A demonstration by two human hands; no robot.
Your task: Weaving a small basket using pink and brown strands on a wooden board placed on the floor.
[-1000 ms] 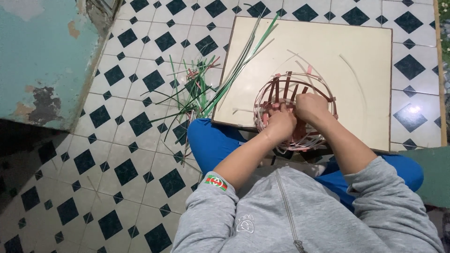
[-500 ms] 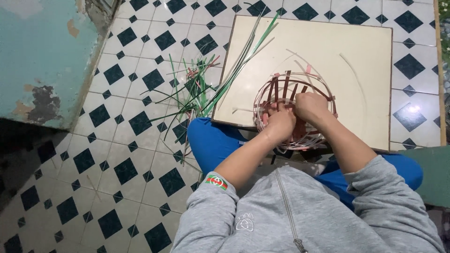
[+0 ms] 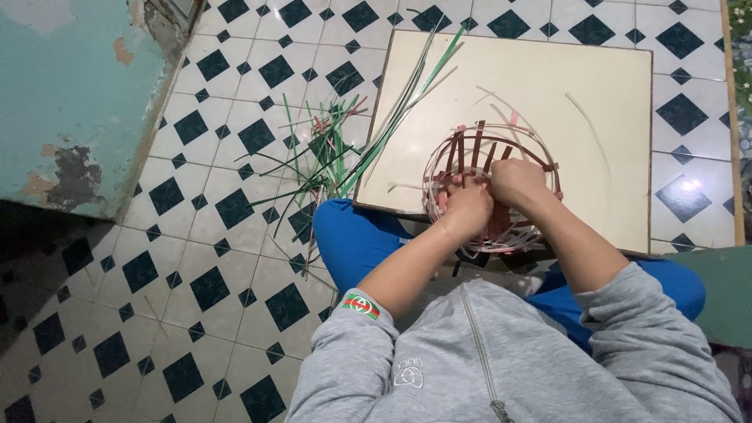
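Observation:
A small round basket (image 3: 526,149) woven of brown, pink and white strips stands on a cream square board (image 3: 595,94), at its near edge. My left hand (image 3: 468,210) grips the near rim of the basket, fingers closed on the strips. My right hand (image 3: 513,182) is inside the basket beside the left one, fingers curled around the weaving. Both hands touch each other and hide the near wall of the basket.
A heap of loose green and pink strips (image 3: 329,153) lies on the black-and-white tiled floor (image 3: 204,235) left of the board, with long green strips (image 3: 407,102) reaching onto it. A peeling teal wall (image 3: 70,102) stands at left. My blue-trousered knee (image 3: 352,235) lies below the board.
Both hands have stayed on the basket's near rim with only slight finger movement. The basket and the strips have not shifted.

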